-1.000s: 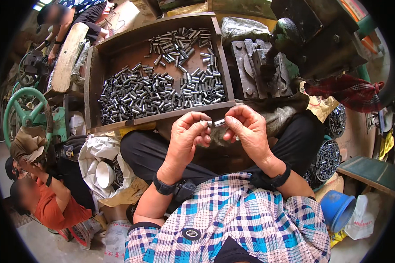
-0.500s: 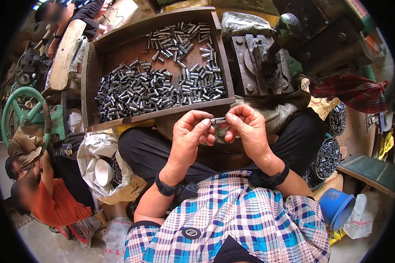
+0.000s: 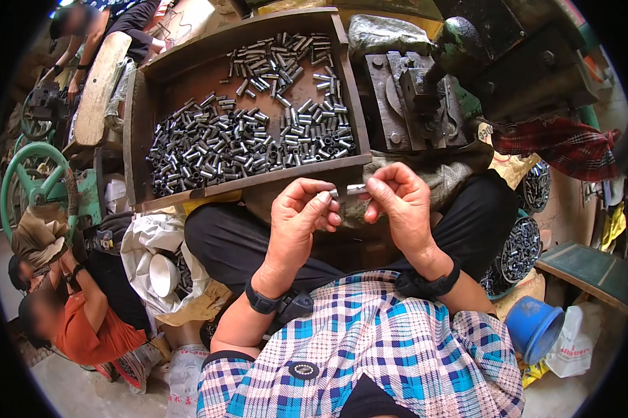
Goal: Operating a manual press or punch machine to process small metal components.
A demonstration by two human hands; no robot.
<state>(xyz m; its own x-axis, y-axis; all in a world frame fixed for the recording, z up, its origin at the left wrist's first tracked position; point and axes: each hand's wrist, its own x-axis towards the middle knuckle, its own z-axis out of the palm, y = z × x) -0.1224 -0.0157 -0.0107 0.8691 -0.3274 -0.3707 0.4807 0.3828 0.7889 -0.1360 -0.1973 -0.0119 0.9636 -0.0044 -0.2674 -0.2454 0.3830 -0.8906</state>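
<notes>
Above my lap, my right hand [image 3: 402, 202] pinches a short shiny metal tube [image 3: 356, 189] between thumb and forefinger, its end pointing left. My left hand [image 3: 296, 212] is closed too, with thumb and forefinger on a small metal piece [image 3: 334, 194], mostly hidden by the fingertips. A small gap separates the two pieces. Just beyond my hands stands a wooden tray [image 3: 258, 185], holding many loose metal tubes [image 3: 216, 146]. They lie heaped in its near half, with a looser group at the far right.
A greasy metal press [image 3: 418, 104] stands right of the tray. Baskets of metal parts [image 3: 519, 247] and a blue bucket [image 3: 535, 330] are on my right. Leftward are a white sack with a bowl [image 3: 164, 275], a green handwheel [image 3: 39, 184] and a co-worker in orange [image 3: 94, 324]; another person sits far left.
My hands have drawn slightly apart. The metal pieces, end to end between my fingers before, now have a gap between them. The co-worker in orange has shifted an arm.
</notes>
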